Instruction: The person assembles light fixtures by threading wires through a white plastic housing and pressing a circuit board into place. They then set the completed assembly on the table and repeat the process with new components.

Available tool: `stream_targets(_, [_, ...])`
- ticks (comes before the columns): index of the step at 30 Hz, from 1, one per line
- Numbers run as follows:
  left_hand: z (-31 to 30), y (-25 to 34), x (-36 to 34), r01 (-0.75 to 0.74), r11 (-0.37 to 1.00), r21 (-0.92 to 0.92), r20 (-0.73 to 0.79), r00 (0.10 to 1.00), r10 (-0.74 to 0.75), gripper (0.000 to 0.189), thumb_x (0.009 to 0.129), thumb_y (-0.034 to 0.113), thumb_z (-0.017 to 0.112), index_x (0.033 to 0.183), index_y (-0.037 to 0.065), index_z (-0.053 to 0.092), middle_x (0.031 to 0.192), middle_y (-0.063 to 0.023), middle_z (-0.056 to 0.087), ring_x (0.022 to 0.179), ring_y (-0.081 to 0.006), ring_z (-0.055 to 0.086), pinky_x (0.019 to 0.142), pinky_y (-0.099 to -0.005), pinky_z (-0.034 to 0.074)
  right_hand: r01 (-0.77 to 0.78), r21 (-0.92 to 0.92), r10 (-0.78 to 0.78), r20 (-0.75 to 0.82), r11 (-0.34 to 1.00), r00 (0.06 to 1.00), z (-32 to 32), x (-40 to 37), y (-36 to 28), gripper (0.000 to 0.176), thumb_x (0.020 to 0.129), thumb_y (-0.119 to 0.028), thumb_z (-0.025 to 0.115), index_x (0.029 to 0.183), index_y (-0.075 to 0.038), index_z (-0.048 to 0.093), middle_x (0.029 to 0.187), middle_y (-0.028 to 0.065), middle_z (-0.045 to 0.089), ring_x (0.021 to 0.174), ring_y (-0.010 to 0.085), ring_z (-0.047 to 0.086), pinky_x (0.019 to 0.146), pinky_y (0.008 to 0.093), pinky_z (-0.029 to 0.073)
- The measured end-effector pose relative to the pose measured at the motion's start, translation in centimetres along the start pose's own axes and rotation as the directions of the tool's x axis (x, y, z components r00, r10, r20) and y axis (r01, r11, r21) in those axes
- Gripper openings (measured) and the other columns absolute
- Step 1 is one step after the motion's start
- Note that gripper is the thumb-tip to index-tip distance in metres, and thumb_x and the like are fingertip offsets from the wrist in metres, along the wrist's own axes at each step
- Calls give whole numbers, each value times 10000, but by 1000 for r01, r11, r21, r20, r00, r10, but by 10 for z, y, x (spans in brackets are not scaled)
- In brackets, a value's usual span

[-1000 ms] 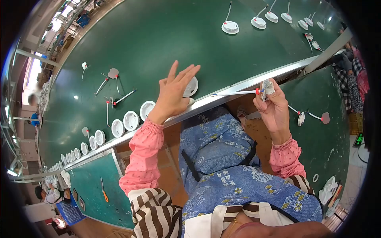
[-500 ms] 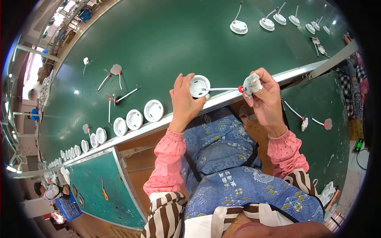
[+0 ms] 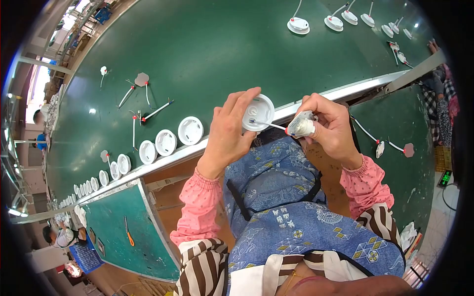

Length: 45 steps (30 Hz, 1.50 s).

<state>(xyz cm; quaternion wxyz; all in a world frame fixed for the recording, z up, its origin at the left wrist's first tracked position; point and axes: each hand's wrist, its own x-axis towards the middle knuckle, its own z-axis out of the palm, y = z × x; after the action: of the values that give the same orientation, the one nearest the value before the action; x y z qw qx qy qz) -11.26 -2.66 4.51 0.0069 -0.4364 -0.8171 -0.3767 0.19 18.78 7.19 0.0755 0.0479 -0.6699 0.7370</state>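
Observation:
My left hand (image 3: 229,130) grips a round white cup-shaped housing (image 3: 260,111) by its rim, its hollow side facing me. Between the fingers of my right hand (image 3: 331,126) is a small board with a whitish lump on it (image 3: 302,126). A white cable (image 3: 270,125) with a red end piece runs from that board to the housing, and its far tip lies inside the hollow. Both hands are just over the metal edge of the green table.
A row of white housings (image 3: 190,130) lines the edge of the green table (image 3: 207,49). Wired boards (image 3: 141,80) lie at left and right. Cabled white discs (image 3: 298,25) stand at the back. Orange-handled scissors (image 3: 130,239) lie lower left. Other people are at both sides.
The housing has turned more toward me and shifted slightly right. My right hand has brought the board left and down, closer to the housing, and the cable's tip is farther into the hollow.

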Motion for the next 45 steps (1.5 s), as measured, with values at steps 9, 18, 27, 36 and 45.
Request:
stream_targets(9, [-16, 32, -4, 45, 983, -179, 132, 991, -22, 773, 653, -41, 704, 1394, 84, 522, 1284, -135, 616, 1191, -329, 609, 1041, -408, 469, 174, -550, -234, -40, 817, 971, 27, 5, 11, 123, 816, 61, 640, 928, 11, 645, 798, 95, 547, 635, 218, 542, 557, 345, 406])
stream_targets(18, [-19, 48, 1, 71, 900, -431, 164, 986, 1, 821, 653, -94, 646, 1442, 68, 483, 1328, -124, 612, 1262, -302, 599, 1109, -386, 446, 301, -638, -331, 77, 709, 941, 30, -2, -4, 150, 778, 82, 610, 898, -4, 584, 823, 137, 561, 671, 347, 585, 588, 418, 450])
stream_targets(27, [-7, 47, -13, 245, 712, -658, 219, 967, -130, 791, 726, -102, 678, 1470, 49, 457, 1366, -132, 571, 1228, -250, 613, 1049, -371, 517, 395, -610, -435, 92, 686, 896, 34, -11, -4, 163, 768, 83, 618, 899, -9, 585, 834, 135, 578, 654, 349, 599, 562, 422, 459])
stream_targets(36, [6, 45, -24, 244, 596, -765, 175, 970, -172, 784, 764, -56, 732, 1487, 1, 436, 1298, -101, 626, 1198, -194, 612, 1030, -338, 507, 373, -643, -457, 40, 669, 888, 35, -15, 0, 183, 762, 97, 631, 904, -4, 576, 821, 140, 569, 635, 349, 599, 542, 416, 459])
stream_targets(45, [18, 15, -53, 266, 730, -630, 123, 962, -245, 246, 919, 5, 697, 1165, 1, 698, 907, -45, 742, 804, -100, 654, 723, -248, 516, 416, -604, -465, 83, 680, 882, 41, -15, 1, 206, 729, 118, 637, 897, 5, 596, 798, 141, 550, 627, 322, 582, 546, 390, 450])
